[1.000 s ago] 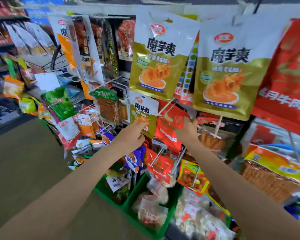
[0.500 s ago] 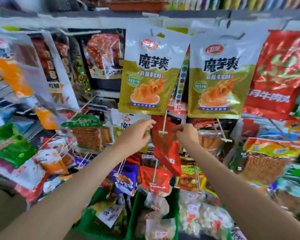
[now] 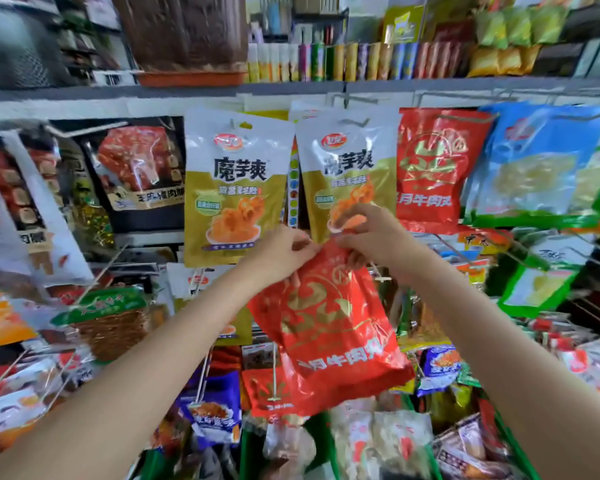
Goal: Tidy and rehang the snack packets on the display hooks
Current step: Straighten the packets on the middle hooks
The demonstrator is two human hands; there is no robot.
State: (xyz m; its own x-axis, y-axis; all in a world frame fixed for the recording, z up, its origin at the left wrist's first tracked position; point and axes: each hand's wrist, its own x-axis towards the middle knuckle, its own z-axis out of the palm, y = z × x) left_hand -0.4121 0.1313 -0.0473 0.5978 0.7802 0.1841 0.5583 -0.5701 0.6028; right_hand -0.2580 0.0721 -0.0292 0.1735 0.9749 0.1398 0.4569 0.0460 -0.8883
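A red snack packet (image 3: 329, 327) with gold print hangs tilted from both my hands in the middle of the display. My left hand (image 3: 281, 251) pinches its top left corner. My right hand (image 3: 368, 233) grips its top right edge, partly covering the lower part of a gold and white packet (image 3: 347, 171). A matching gold and white packet (image 3: 234, 188) hangs to its left. Another red packet of the same kind (image 3: 433, 168) hangs on a hook to the right. A bare white hook (image 3: 381, 277) shows just below my right wrist.
A blue and green packet (image 3: 541, 164) hangs at far right, dark meat-snack packets (image 3: 139, 168) at left. Several wire hooks (image 3: 274, 375) with small packets jut out below. Green baskets (image 3: 319, 441) of snacks sit underneath. A shelf (image 3: 291, 90) of goods runs above.
Both hands rose from the lower hooks and now hold the red packet up in front of the gold packets. The view tilted upward, revealing the shelf above.
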